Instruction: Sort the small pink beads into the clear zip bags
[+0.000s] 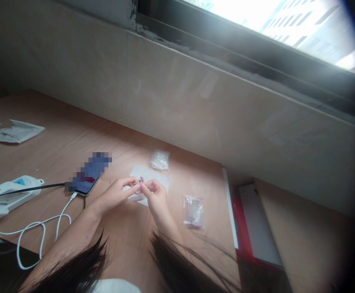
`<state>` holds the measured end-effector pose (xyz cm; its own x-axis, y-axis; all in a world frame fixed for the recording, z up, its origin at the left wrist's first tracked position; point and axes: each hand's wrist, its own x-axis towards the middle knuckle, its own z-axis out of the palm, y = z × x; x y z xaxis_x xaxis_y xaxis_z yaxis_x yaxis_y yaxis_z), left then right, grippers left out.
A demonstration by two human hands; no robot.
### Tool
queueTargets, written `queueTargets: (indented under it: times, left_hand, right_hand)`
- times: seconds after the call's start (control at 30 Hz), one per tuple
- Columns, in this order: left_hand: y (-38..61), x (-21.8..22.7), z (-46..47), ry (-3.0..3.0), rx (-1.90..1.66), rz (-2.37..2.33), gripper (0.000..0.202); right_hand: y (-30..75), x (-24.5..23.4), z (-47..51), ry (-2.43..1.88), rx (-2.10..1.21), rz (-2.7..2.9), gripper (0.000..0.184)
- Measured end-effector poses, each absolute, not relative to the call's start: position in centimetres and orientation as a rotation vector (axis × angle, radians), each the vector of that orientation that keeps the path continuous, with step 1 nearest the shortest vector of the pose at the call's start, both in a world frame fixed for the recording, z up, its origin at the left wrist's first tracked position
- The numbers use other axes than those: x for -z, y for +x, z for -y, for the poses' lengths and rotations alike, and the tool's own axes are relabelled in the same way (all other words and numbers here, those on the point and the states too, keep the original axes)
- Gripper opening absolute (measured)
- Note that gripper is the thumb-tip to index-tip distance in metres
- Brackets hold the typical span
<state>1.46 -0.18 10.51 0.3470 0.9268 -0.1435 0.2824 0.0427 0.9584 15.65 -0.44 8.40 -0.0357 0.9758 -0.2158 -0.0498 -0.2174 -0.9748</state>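
Over a white sheet of paper (162,176), my left hand (127,188) and my right hand (154,193) meet fingertip to fingertip. Both are closed in a pinch on a small cluster of bead-like pieces (141,179), dark and reddish, which shows just above the fingertips. A thin pale strand seems to run between the hands; its ends are hard to make out. Behind the paper lies a small clear bag (160,160) with pale contents. To the right of my right hand is another clear zip bag (193,211), with small pinkish and dark bits at its bottom.
Left of my hands lies a phone (88,179) with a white charging cable (44,228) looping to a white power strip (18,195). A crumpled white packet (17,131) is at the far left. A red-edged folder (244,228) sits beyond the table's right edge, below the wall and window.
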Motion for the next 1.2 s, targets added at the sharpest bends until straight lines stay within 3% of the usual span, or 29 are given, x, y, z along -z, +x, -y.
queueTargets:
  times: [0.67, 0.97, 1.2]
  left_hand:
    - [1.3, -9.8, 0.0, 1.334, -0.804, -1.311, 0.03]
    - [-1.1, -4.4, 1.5, 1.401, -0.662, -1.584, 0.041]
    - [-1.4, -3.2, 2.3, 1.466, -0.667, -1.575, 0.038]
  right_hand:
    - [17.3, -6.7, 3.1, -1.147, -1.725, 0.814, 0.025]
    - [30.1, -4.5, 5.7, -1.7, -0.98, 0.533, 0.028]
    - [33.0, -2.2, 5.7, -2.118, -0.614, 0.926, 0.027]
